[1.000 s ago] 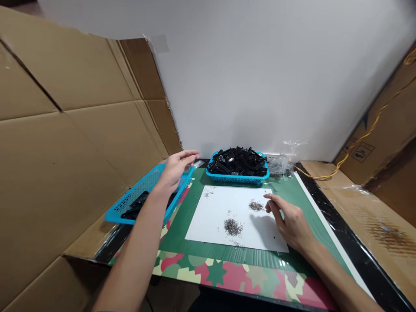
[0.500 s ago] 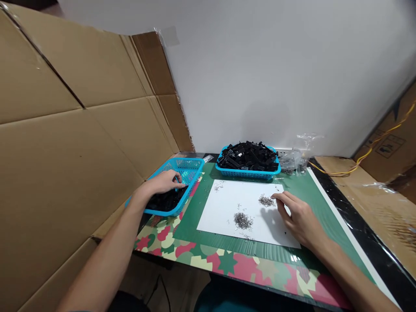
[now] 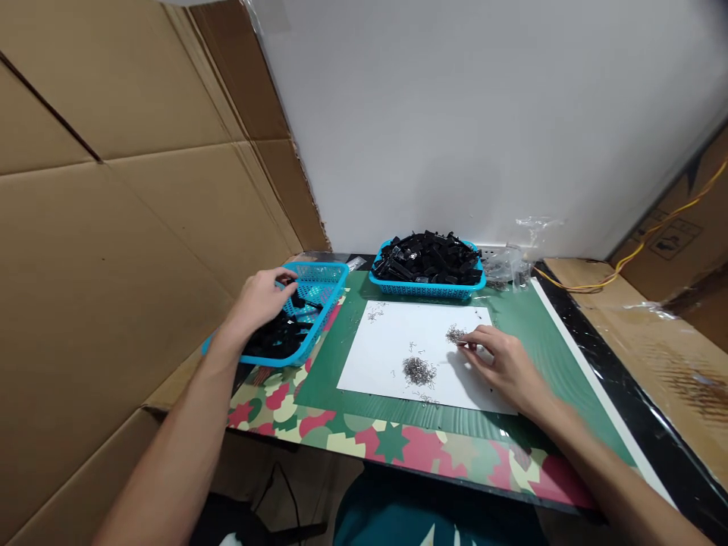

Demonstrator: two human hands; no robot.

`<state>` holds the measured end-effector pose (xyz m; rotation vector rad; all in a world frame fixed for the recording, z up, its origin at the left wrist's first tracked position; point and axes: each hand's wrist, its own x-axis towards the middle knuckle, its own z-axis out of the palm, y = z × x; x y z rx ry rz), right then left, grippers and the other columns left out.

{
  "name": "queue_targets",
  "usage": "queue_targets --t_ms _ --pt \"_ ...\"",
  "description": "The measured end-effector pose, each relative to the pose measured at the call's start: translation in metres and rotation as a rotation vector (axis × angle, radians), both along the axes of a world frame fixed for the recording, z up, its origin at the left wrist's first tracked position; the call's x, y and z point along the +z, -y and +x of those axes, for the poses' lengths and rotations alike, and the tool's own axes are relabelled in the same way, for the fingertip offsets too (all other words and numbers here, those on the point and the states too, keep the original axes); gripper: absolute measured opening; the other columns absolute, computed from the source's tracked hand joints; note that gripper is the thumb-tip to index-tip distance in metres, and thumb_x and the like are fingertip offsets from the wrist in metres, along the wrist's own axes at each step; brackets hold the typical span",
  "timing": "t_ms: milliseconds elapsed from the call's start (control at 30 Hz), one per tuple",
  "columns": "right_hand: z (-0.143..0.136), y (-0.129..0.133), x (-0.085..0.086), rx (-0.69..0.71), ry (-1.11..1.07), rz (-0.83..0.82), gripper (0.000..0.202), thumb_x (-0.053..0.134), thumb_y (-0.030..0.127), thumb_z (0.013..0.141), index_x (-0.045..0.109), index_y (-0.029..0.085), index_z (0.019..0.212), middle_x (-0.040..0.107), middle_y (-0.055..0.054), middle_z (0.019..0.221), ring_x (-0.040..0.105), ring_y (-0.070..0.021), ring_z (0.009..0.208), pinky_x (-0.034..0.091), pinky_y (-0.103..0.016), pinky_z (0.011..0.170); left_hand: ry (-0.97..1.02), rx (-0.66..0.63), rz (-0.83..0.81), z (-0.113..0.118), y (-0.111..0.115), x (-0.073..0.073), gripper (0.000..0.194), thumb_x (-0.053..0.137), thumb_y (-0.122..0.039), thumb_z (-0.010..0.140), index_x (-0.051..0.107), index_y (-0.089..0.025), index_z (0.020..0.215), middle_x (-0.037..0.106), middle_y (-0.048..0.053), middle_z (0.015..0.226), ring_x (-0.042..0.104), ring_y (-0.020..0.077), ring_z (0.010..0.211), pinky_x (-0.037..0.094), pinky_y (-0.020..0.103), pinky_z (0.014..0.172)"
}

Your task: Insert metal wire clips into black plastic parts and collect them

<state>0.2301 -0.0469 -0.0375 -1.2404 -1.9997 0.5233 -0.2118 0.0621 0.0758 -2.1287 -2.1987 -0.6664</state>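
Observation:
Over the left blue basket (image 3: 304,353), my left hand (image 3: 265,297) has its fingers curled together; a dark bit shows at the fingertips, too small to name. Black plastic parts (image 3: 278,337) lie beneath it in the basket. My right hand (image 3: 500,360) is pinched at the edge of a small pile of metal pieces (image 3: 455,334) on the white sheet (image 3: 375,364); what its fingertips hold is too small to make out. A larger pile of metal pieces (image 3: 418,371) lies nearer me on the sheet.
A second blue basket (image 3: 429,290), heaped with black parts, stands at the back against the wall. Clear plastic bags (image 3: 506,267) lie to its right. Cardboard (image 3: 171,227) rises on the left, and a yellow cable (image 3: 626,265) runs at the right.
My left hand has lifted up and back from the black parts. My right hand has moved left to the small pile, its fingers now closer together. The view has tilted down slightly.

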Motion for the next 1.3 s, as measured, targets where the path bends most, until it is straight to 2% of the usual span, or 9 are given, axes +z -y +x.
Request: queue_targets --t_ms 100,267,333,433,600,833,1000,1167,1300 --pt "-0.016 -0.001 0.003 0.045 0.038 -0.053 0.018 0.060 0.027 0.101 0.076 0.020 0.098 0.072 -0.009 0.096 0.067 -0.0245 0.089 0.049 -0.036 0.079 0.145 0.001 0.211 0.017 -0.002 0.006 0.032 0.062 -0.034 0.088 0.077 -0.017 0.110 0.076 0.009 0.091 0.069 0.0238 0.077 0.052 0.033 0.076" --pt "-0.032 -0.007 0.014 0.144 0.133 -0.168 0.015 0.065 0.016 0.096 0.078 0.021 0.091 0.072 -0.006 0.091 0.065 -0.0240 0.090 0.046 -0.034 0.080 0.582 -0.385 0.413 0.082 -0.007 0.013 0.024 0.063 -0.026 0.093 0.073 -0.016 0.113 0.074 0.007 0.098 0.068 0.0166 0.076 0.056 0.030 0.077" --pt "-0.031 -0.007 0.017 0.156 0.134 -0.202 0.017 0.063 0.012 0.095 0.077 0.020 0.092 0.073 -0.006 0.094 0.065 -0.0232 0.092 0.046 -0.033 0.081 0.685 -0.574 0.348 0.113 -0.008 0.009 0.024 0.061 -0.028 0.098 0.073 -0.017 0.116 0.073 0.007 0.101 0.069 0.0187 0.095 0.054 0.031 0.089" --pt "-0.030 -0.008 0.019 0.165 0.154 -0.220 0.018 0.059 0.009 0.095 0.074 0.018 0.090 0.072 -0.007 0.095 0.063 -0.0226 0.092 0.045 -0.032 0.082 0.931 -0.705 0.197 0.157 -0.006 -0.009 0.019 0.061 -0.030 0.100 0.072 -0.018 0.111 0.068 0.005 0.093 0.066 0.0163 0.091 0.053 0.027 0.084" --pt "-0.031 -0.012 0.023 0.203 0.188 -0.212 0.019 0.056 0.007 0.094 0.069 0.019 0.085 0.070 -0.006 0.091 0.061 -0.0209 0.086 0.044 -0.030 0.078 1.446 -0.639 -0.127 0.211 0.000 -0.049 0.018 0.065 -0.036 0.098 0.065 -0.021 0.107 0.055 0.000 0.092 0.064 0.0107 0.069 0.052 0.021 0.058" --pt "-0.027 -0.023 0.029 0.279 0.166 -0.289 0.008 0.067 0.013 0.092 0.072 0.019 0.093 0.072 -0.004 0.093 0.065 -0.0177 0.083 0.047 -0.028 0.074 1.703 -0.564 -0.358 0.215 0.016 -0.076 0.029 0.069 -0.033 0.094 0.062 -0.022 0.120 0.058 0.002 0.097 0.043 0.0049 0.050 0.019 0.014 0.033" --pt "-0.026 -0.024 0.022 0.256 0.115 -0.342 0.010 0.068 0.011 0.092 0.074 0.019 0.089 0.071 -0.003 0.092 0.066 -0.0181 0.084 0.046 -0.029 0.076 1.869 -0.515 -0.490 0.210 0.019 -0.078 0.035 0.063 -0.015 0.089 0.065 -0.017 0.124 0.064 0.004 0.091 0.050 0.0077 0.053 0.027 0.016 0.034" --pt "-0.024 -0.018 0.015 0.195 0.118 -0.297 0.006 0.072 0.016 0.093 0.075 0.021 0.096 0.073 -0.004 0.097 0.066 -0.0206 0.089 0.045 -0.032 0.079 1.969 -0.509 -0.580 0.213 0.020 -0.075 0.029 0.060 -0.019 0.093 0.064 -0.015 0.122 0.065 0.005 0.087 0.054 0.0095 0.056 0.036 0.017 0.040" --pt "-0.023 -0.016 0.012 0.186 0.108 -0.278 0.003 0.072 0.019 0.093 0.074 0.020 0.092 0.072 -0.004 0.095 0.065 -0.0214 0.090 0.044 -0.032 0.080 1.893 -0.459 -0.678 0.213 0.021 -0.076 0.021 0.061 -0.032 0.099 0.060 -0.019 0.115 0.061 0.000 0.077 0.042 0.0061 0.043 0.022 0.015 0.034"
